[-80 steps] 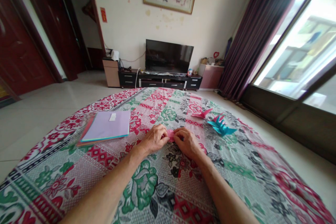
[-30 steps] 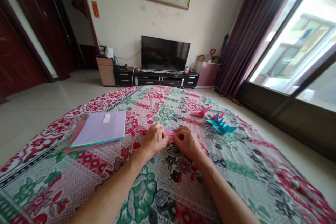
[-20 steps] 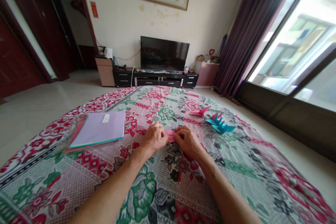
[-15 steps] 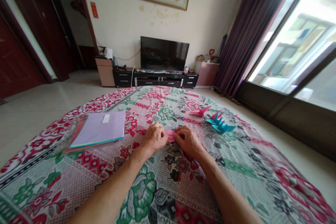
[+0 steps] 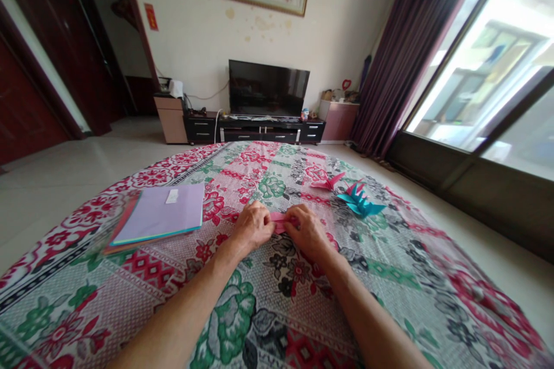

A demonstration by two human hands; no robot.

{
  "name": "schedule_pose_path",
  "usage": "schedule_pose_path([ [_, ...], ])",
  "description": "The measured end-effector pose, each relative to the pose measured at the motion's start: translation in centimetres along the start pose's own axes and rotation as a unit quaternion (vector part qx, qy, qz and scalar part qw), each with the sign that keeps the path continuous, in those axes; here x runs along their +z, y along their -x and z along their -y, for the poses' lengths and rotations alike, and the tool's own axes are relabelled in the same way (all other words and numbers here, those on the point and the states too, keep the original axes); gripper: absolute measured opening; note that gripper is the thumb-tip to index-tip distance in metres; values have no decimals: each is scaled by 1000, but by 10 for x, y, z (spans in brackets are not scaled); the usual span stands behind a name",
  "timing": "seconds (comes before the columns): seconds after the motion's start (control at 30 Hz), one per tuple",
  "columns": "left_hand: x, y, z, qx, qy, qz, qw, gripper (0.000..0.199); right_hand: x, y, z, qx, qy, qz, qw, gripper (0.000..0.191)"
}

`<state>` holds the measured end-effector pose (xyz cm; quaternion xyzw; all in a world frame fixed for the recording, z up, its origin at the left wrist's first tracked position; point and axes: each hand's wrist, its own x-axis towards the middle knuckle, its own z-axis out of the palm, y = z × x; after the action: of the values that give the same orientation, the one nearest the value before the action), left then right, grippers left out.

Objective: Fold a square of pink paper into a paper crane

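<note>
A small folded piece of pink paper is held low over the middle of the table, its ends hidden by my fingers. My left hand pinches its left side. On the other side my right hand is closed on the right end, thumb and fingers pressed together. To the right lie folded paper cranes: pink ones behind and blue ones in front, overlapping. A stack of coloured paper sheets, lilac on top, lies to the left with a small white label on it.
A patterned red, green and grey tablecloth covers the round table. Beyond its far edge stand a low black cabinet and a television. A purple curtain and windows are on the right.
The right hand has shifted slightly and turned at the pink paper's right end. The left hand keeps its pinch. The whole view has moved a little.
</note>
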<state>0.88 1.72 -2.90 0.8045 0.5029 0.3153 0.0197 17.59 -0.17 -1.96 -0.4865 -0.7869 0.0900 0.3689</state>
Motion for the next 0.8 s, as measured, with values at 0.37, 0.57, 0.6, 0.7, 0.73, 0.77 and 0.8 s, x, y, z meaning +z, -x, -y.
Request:
schedule_pose_path([
  [0.37,-29,-7,14,-10,167,154,974,31,5,2,-8,-62,3,40,997,29],
  [0.57,-33,-5,17,-26,199,145,969,26,6,2,-8,-60,-6,34,998,28],
  [0.6,-31,-4,17,-27,199,139,970,23,6,2,-8,-59,-7,32,998,27],
  [0.7,-26,-2,14,-45,172,115,977,16,7,2,-7,-53,-8,28,998,27],
  [0.73,-25,-2,13,-52,156,106,981,16,7,2,-7,-51,-8,28,998,27],
  [0.77,-23,-1,12,-57,137,98,984,16,7,2,-7,-49,-9,29,998,27],
  [0.8,-22,-1,10,-60,119,91,987,15,7,2,-7,-48,-10,31,998,27],
])
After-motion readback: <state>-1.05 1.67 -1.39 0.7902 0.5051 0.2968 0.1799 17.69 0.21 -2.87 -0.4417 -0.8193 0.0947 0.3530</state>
